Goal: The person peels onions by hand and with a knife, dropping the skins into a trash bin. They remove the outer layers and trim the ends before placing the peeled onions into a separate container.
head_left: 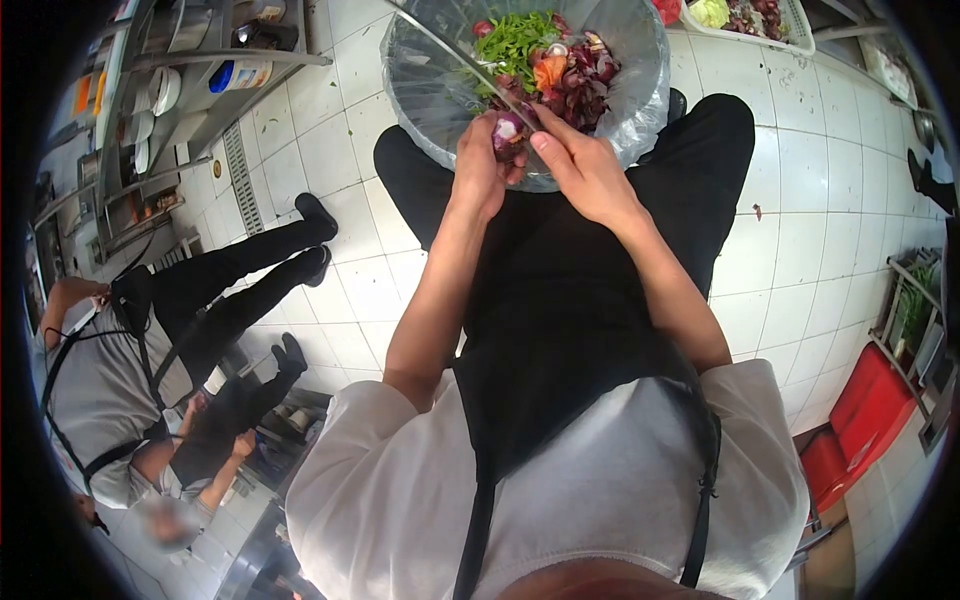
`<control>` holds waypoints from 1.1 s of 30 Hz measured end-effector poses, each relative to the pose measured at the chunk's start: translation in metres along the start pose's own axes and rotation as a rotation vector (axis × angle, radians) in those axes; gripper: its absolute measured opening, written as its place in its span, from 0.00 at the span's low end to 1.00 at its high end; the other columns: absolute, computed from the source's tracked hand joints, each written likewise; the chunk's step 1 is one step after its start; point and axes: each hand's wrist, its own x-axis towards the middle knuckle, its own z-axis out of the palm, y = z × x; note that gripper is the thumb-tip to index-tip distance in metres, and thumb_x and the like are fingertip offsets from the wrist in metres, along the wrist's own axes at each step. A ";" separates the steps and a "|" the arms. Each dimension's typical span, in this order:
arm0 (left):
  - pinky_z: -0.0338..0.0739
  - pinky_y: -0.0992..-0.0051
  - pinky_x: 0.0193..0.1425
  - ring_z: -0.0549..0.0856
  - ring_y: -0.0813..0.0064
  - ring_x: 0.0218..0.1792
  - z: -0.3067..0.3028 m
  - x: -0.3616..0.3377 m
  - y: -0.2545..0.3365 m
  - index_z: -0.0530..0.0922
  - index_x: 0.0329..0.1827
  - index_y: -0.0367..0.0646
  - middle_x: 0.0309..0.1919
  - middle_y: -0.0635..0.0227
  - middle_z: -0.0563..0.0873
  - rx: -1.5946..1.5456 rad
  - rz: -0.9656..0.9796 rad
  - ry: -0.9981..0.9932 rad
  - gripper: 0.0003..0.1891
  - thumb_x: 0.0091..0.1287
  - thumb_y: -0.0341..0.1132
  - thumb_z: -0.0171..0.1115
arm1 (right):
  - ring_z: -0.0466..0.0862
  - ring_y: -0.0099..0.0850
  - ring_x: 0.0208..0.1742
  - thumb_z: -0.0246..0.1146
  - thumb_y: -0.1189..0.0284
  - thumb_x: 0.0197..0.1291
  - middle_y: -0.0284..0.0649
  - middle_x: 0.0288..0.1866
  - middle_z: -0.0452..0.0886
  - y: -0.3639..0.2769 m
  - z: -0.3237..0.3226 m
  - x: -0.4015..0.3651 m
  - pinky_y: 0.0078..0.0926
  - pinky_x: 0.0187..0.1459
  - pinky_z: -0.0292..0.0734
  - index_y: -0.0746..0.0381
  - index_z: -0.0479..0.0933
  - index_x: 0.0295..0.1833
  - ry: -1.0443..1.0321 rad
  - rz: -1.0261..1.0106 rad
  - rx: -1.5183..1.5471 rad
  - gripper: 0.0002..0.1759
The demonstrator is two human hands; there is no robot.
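My left hand point(480, 165) is wrapped round a red onion point(506, 136), part of its purple skin off and pale flesh showing. My right hand point(588, 172) grips a knife, its handle hidden by the fingers. The long knife blade point(455, 52) points up and to the left, and its near end lies against or just over the onion; contact is hard to tell. Both hands are above the near rim of a bin lined with a clear plastic bag point(425, 85). Inside it lie red onion skins point(585, 90), green leaves point(512, 48) and an orange scrap point(549, 71).
A white basket point(803, 38) with onions and a pale green vegetable stands beyond the bin. At left are metal shelves point(215, 62) with containers, a floor drain point(243, 180) and two other people, one nearer point(120, 380). A red chair point(858, 425) is at right.
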 end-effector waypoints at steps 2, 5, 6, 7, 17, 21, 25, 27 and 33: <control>0.67 0.78 0.21 0.78 0.78 0.24 -0.003 0.001 -0.001 0.75 0.48 0.42 0.30 0.69 0.80 -0.011 0.010 -0.034 0.16 0.78 0.44 0.44 | 0.87 0.48 0.38 0.55 0.55 0.72 0.55 0.35 0.85 0.002 0.001 0.001 0.36 0.43 0.79 0.68 0.71 0.68 -0.011 0.043 0.054 0.30; 0.73 0.77 0.22 0.81 0.76 0.27 -0.007 0.004 -0.003 0.74 0.52 0.41 0.33 0.67 0.81 -0.016 0.011 -0.088 0.16 0.78 0.45 0.46 | 0.88 0.40 0.36 0.54 0.55 0.73 0.52 0.35 0.85 0.003 -0.003 0.001 0.32 0.40 0.79 0.66 0.70 0.69 -0.070 0.144 0.124 0.30; 0.76 0.77 0.24 0.83 0.75 0.29 -0.006 0.003 -0.001 0.74 0.53 0.41 0.35 0.67 0.82 -0.016 0.009 -0.105 0.17 0.78 0.46 0.48 | 0.87 0.37 0.35 0.54 0.55 0.73 0.51 0.34 0.85 0.002 -0.005 0.001 0.31 0.40 0.79 0.65 0.70 0.70 -0.086 0.163 0.139 0.30; 0.77 0.76 0.26 0.84 0.75 0.31 -0.005 0.002 0.001 0.74 0.54 0.41 0.36 0.67 0.82 -0.019 -0.007 -0.131 0.17 0.77 0.46 0.50 | 0.86 0.35 0.34 0.54 0.55 0.73 0.49 0.33 0.85 0.001 -0.006 0.001 0.30 0.39 0.78 0.65 0.70 0.70 -0.102 0.182 0.153 0.29; 0.86 0.68 0.44 0.85 0.67 0.51 -0.012 0.000 0.007 0.66 0.70 0.38 0.53 0.61 0.81 0.084 0.034 -0.288 0.25 0.74 0.40 0.57 | 0.67 0.15 0.18 0.50 0.53 0.76 0.26 0.20 0.67 0.005 -0.022 0.006 0.17 0.19 0.62 0.58 0.68 0.74 -0.022 0.284 0.380 0.29; 0.85 0.65 0.52 0.83 0.64 0.55 -0.007 0.001 0.005 0.65 0.70 0.37 0.54 0.60 0.81 -0.131 -0.004 -0.322 0.25 0.72 0.37 0.57 | 0.66 0.16 0.18 0.51 0.53 0.76 0.27 0.20 0.67 -0.003 -0.029 0.005 0.17 0.18 0.63 0.55 0.68 0.74 -0.026 0.286 0.432 0.28; 0.85 0.65 0.52 0.83 0.67 0.55 -0.002 0.003 0.005 0.69 0.66 0.36 0.54 0.60 0.80 -0.053 -0.027 -0.261 0.22 0.72 0.34 0.56 | 0.67 0.16 0.18 0.51 0.54 0.76 0.27 0.20 0.67 -0.005 -0.031 0.006 0.17 0.18 0.63 0.54 0.68 0.75 -0.061 0.278 0.449 0.28; 0.85 0.63 0.53 0.84 0.62 0.55 0.000 0.006 0.002 0.69 0.65 0.36 0.54 0.60 0.81 0.104 0.007 -0.221 0.21 0.73 0.37 0.56 | 0.67 0.16 0.17 0.50 0.52 0.76 0.28 0.20 0.67 -0.006 -0.030 0.006 0.17 0.18 0.63 0.57 0.70 0.65 -0.074 0.259 0.458 0.24; 0.84 0.61 0.56 0.82 0.60 0.58 -0.010 0.005 0.006 0.68 0.67 0.34 0.54 0.57 0.81 0.066 0.022 -0.287 0.24 0.67 0.29 0.53 | 0.67 0.18 0.15 0.49 0.46 0.75 0.31 0.18 0.67 -0.009 -0.035 0.004 0.18 0.18 0.62 0.60 0.68 0.33 -0.010 0.197 0.436 0.28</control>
